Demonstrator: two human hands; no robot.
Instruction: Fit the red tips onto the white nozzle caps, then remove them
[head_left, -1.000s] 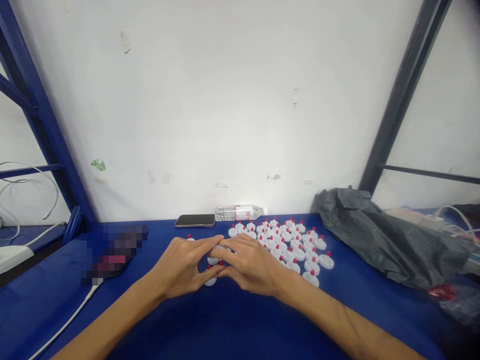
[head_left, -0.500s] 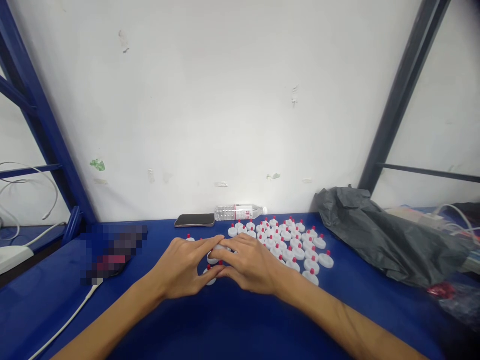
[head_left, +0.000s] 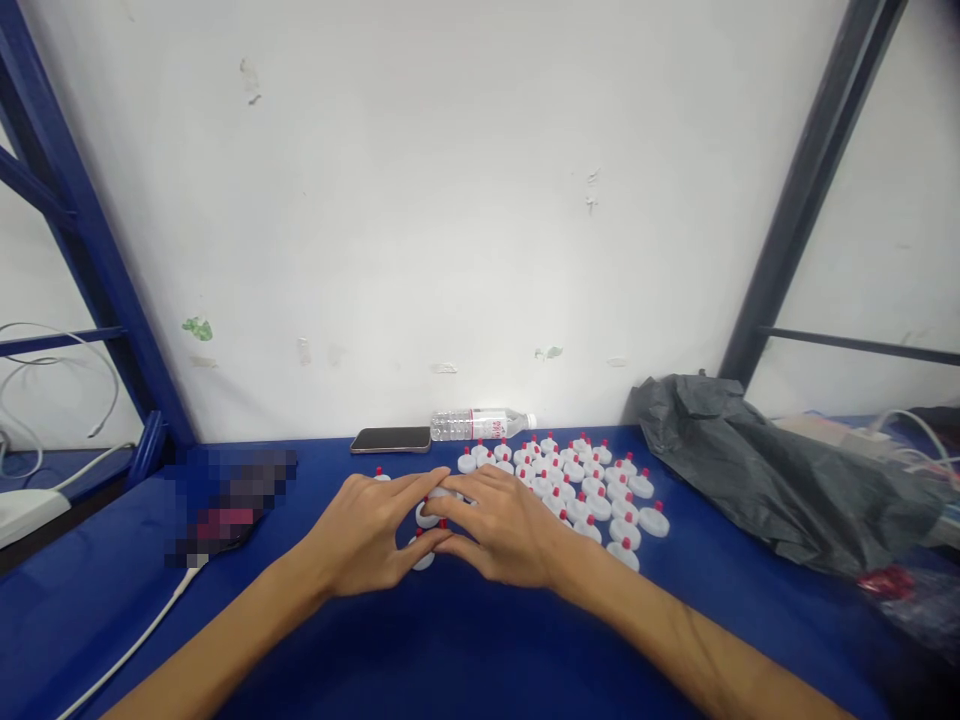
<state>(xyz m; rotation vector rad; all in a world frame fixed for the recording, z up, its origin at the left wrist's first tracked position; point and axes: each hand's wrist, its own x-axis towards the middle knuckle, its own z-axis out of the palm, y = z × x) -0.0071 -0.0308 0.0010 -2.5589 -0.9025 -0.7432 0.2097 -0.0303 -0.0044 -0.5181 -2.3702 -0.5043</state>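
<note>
My left hand and my right hand meet at the fingertips over the blue tabletop. Between their thumbs and fingers they pinch a white round cap with a red tip, largely covered by the fingers. Just below it, another white cap with a red tip stands on the table, partly behind my left thumb. A further cap peeks out behind my left hand. To the right spreads a cluster of several similar caps, partly hidden by my right hand.
A phone and a clear bottle lie along the wall. On the left is a dark, pixelated device with a white cable. A grey plastic bag covers the right side. Metal posts rise at both sides.
The view shifts very slightly. Both hands keep the same pose around the cap, and the other things stay in place.
</note>
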